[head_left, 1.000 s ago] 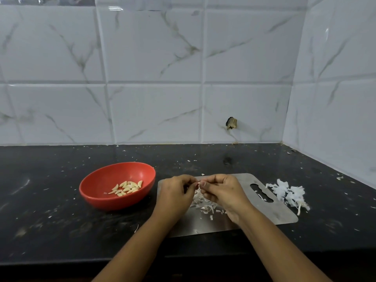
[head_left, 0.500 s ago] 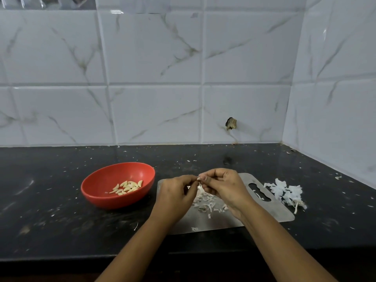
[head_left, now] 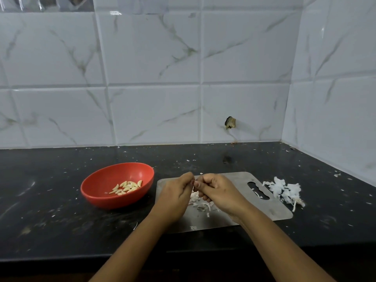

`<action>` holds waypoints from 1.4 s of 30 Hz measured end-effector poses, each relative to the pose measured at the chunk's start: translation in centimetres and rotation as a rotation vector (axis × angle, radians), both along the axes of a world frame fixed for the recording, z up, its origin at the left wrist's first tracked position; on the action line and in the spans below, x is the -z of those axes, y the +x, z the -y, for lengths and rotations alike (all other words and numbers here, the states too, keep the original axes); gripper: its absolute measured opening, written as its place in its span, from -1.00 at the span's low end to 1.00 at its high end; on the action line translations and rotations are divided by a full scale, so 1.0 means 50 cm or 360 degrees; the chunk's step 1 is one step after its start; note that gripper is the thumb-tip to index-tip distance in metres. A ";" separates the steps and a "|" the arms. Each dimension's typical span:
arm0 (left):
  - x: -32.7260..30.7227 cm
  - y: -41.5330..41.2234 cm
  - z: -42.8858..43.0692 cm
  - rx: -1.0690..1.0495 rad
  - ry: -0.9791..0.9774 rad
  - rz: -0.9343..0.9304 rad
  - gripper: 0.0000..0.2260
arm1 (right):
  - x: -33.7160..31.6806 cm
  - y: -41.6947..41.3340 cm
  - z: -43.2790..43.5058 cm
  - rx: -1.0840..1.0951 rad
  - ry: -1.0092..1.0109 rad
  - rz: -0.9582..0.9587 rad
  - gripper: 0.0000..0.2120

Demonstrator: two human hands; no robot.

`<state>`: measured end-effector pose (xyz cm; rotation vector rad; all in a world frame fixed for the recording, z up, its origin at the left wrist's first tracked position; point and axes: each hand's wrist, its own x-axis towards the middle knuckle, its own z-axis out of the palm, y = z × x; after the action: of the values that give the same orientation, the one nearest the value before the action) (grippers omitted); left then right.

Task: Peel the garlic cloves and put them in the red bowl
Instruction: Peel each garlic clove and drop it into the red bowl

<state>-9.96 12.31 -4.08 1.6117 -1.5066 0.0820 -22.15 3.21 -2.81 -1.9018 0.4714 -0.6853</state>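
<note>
Hands meet fingertip to fingertip, left hand (head_left: 177,197) and right hand (head_left: 218,193) pinching a mostly hidden garlic clove (head_left: 193,182) above the steel board (head_left: 270,208), a light, slick, papery thing best gripped at its ends, while the red bowl (head_left: 114,201) beside holds a small heap of peeled cloves (head_left: 126,187).

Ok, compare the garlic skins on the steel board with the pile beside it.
The board skins lie loose and scattered on the steel board; the counter pile is heaped on the black counter. The counter pile is larger and whiter than the board skins. Both are peeled-off garlic skin.
</note>
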 end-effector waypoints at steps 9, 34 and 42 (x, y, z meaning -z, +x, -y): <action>-0.015 -0.021 -0.013 0.0249 0.0317 -0.1229 -0.72 | 0.002 -0.008 0.017 0.0145 -0.1431 -0.0106 -0.80; 0.012 0.025 0.000 -0.0531 -0.0119 0.0495 -0.84 | 0.012 0.031 -0.025 0.0308 0.0290 0.0237 -0.76; -0.004 0.025 -0.009 -0.0343 -0.0062 0.0284 -0.85 | 0.020 0.026 -0.015 0.0229 0.0141 0.0192 -0.82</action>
<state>-8.71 12.74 -3.90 1.7684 -1.4482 0.3814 -20.86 3.98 -3.80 -1.7445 0.5562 -0.8546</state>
